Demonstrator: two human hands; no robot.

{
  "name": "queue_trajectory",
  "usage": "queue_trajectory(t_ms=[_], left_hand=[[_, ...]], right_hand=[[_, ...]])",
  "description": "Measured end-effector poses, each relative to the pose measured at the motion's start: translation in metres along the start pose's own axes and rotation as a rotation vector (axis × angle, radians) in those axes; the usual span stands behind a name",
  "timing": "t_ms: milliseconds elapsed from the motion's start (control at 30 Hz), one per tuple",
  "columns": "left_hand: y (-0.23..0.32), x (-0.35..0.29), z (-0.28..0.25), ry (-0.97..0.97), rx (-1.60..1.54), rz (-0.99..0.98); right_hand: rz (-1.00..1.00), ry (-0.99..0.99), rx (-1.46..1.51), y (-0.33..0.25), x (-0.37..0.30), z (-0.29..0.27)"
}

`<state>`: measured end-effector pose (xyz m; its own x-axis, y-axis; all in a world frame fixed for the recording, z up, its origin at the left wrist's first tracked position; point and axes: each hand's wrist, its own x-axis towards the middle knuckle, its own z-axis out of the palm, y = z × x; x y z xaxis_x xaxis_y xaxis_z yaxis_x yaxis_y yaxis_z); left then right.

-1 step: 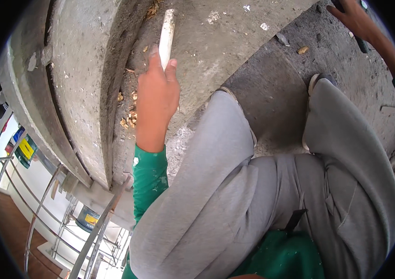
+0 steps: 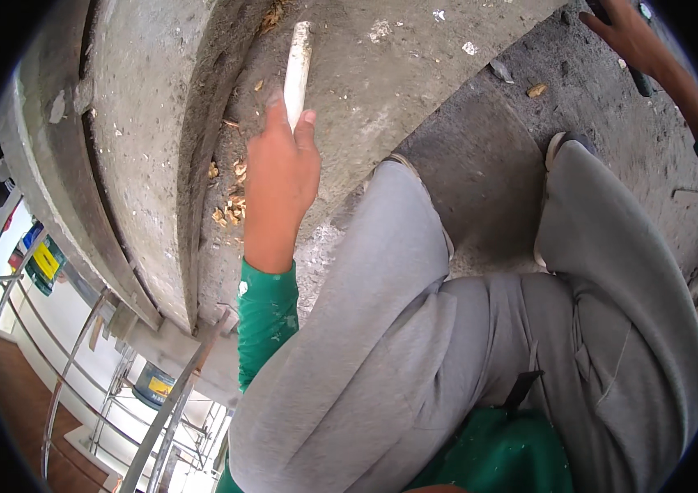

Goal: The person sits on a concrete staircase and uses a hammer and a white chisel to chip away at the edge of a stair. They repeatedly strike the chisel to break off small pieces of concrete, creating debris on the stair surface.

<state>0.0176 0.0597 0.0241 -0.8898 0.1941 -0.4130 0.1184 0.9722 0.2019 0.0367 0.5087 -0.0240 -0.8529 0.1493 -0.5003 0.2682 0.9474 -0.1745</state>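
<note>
My left hand (image 2: pixel 282 177) reaches forward in a green sleeve and is closed around the lower end of a white cylindrical stick (image 2: pixel 297 62). The stick points away from me along a rough concrete surface (image 2: pixel 382 90). My right hand (image 2: pixel 630 34) is at the top right edge, also green-sleeved, and rests on the concrete with its fingers around a thin dark rod (image 2: pixel 641 80). The picture's rim cuts off most of the rod. My knees in grey trousers (image 2: pixel 382 329) fill the middle and right of the view.
A raised concrete curb (image 2: pixel 144 164) runs along the left, with a patch of pale wood chips (image 2: pixel 230 205) at its foot. Beyond the edge, far below, are metal scaffold rails (image 2: pixel 78 370) and a blue bucket (image 2: pixel 154 384). My shoe (image 2: pixel 561 146) stands on dark concrete.
</note>
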Motion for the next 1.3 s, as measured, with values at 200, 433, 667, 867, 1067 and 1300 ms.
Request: queue_trajectory(t_ms=[200, 433, 667, 867, 1067, 1300], left_hand=[[-0.009, -0.012, 0.015, -0.016, -0.087, -0.089], [-0.017, 0.017, 0.007, -0.04, -0.113, -0.074], [-0.055, 0.011, -0.003, -0.077, -0.116, -0.079], [-0.066, 0.015, 0.006, -0.047, -0.165, -0.031], [-0.056, 0.012, -0.003, -0.1, -0.144, -0.088], [-0.083, 0.007, 0.004, 0.062, -0.091, 0.08]], right_hand=[[-0.013, 0.008, 0.072, 0.017, 0.019, 0.001], [0.003, 0.3, 0.195, 0.056, 0.023, 0.037], [-0.196, -0.124, 0.287, -0.024, -0.023, 0.014], [-0.481, -0.311, 0.183, -0.066, -0.023, -0.004], [-0.665, -0.342, -0.02, -0.116, 0.01, -0.018], [-0.75, -0.016, 0.064, -0.114, 0.002, 0.001]])
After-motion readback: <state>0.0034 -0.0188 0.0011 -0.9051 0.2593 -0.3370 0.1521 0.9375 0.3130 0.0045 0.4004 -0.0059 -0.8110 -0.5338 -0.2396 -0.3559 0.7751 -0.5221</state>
